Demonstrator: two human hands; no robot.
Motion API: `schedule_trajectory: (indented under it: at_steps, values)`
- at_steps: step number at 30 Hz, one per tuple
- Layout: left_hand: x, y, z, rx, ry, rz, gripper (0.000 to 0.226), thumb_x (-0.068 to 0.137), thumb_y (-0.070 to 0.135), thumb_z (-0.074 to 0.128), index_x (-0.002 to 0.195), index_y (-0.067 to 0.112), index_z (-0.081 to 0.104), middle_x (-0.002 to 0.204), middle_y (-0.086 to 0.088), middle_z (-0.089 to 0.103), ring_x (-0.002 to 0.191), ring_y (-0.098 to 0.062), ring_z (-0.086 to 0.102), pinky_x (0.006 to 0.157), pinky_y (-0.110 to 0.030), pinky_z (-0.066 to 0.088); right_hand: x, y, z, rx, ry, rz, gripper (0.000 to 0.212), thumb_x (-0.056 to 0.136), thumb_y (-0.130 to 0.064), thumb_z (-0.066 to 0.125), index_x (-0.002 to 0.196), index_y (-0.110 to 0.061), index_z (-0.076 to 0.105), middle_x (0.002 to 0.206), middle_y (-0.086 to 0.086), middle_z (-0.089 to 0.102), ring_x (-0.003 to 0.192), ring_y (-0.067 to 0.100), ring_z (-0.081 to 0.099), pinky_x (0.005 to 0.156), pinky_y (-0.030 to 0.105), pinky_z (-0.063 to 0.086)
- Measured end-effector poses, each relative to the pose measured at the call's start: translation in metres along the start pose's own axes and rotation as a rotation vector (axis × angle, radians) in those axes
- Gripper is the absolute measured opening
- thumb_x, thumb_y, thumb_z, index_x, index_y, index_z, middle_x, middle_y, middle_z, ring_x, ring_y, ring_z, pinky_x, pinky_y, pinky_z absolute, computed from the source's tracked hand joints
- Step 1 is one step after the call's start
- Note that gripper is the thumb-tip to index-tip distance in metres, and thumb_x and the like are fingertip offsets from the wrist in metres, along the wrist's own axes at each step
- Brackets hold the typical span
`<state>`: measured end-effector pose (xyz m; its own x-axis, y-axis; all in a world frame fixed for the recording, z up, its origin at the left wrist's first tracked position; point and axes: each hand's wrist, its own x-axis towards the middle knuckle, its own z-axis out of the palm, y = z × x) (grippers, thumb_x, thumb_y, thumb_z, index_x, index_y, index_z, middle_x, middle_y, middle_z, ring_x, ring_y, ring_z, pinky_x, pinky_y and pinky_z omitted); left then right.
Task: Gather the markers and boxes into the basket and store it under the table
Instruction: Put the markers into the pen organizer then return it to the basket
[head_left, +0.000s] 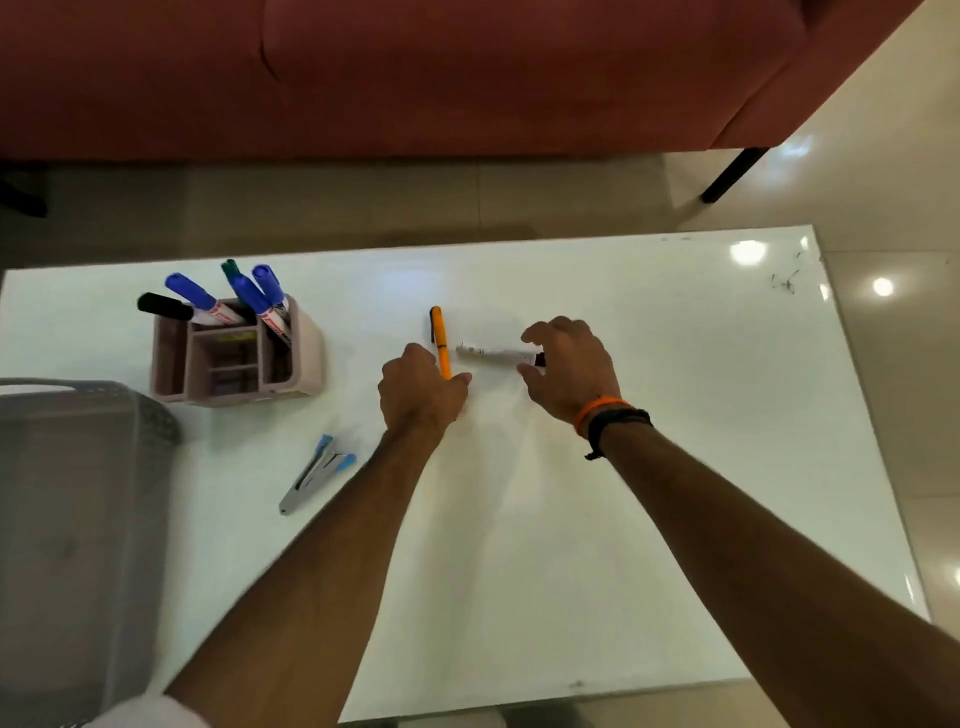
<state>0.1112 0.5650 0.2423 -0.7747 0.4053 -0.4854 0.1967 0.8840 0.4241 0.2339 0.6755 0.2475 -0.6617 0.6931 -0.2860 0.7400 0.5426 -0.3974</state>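
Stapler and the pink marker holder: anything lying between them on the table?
No. In the head view, the table between the stapler and the pink marker holder is bare white surface.

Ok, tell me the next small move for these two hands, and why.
Probably close the right hand on the white marker and lift it: its fingers are curled open around the marker's dark end. The left hand already pinches the orange pen, and the grey basket waits at left.
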Motion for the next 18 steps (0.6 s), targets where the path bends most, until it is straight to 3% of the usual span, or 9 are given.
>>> schedule_trajectory:
  at_steps: [6,12,18]
  values:
    - [0.003,0.002,0.004,0.042,0.064,0.019,0.031,0.080,0.026,0.071,0.104,0.008,0.064,0.106,-0.009,0.068,0.104,-0.028,0.061,0.075,-0.030,0.043,0.007,0.009,0.013,-0.035,-0.002,0.009,0.019,0.087,-0.015,0.057,0.105,-0.011,0.064,0.109,0.010,0.060,0.103,0.031,0.053,0.084,0.039,0.043]
    - [-0.008,0.000,-0.021,-0.100,0.086,0.044,0.026,0.079,0.021,0.070,0.101,0.009,0.067,0.102,-0.006,0.071,0.096,-0.024,0.065,0.081,-0.033,0.051,-0.005,-0.002,0.004,0.184,0.106,0.010,0.009,0.084,-0.020,0.062,0.090,-0.015,0.067,0.090,0.005,0.062,0.077,0.024,0.059,0.068,0.032,0.046]
    - [-0.037,-0.006,-0.079,-0.331,0.153,0.088,0.019,0.080,0.016,0.072,0.097,0.010,0.066,0.089,0.003,0.067,0.056,-0.003,0.056,0.042,-0.002,0.039,-0.027,-0.054,-0.030,0.597,0.264,0.049,0.014,0.078,-0.013,0.074,0.091,-0.011,0.070,0.085,0.000,0.071,0.074,0.006,0.066,0.073,0.011,0.052]
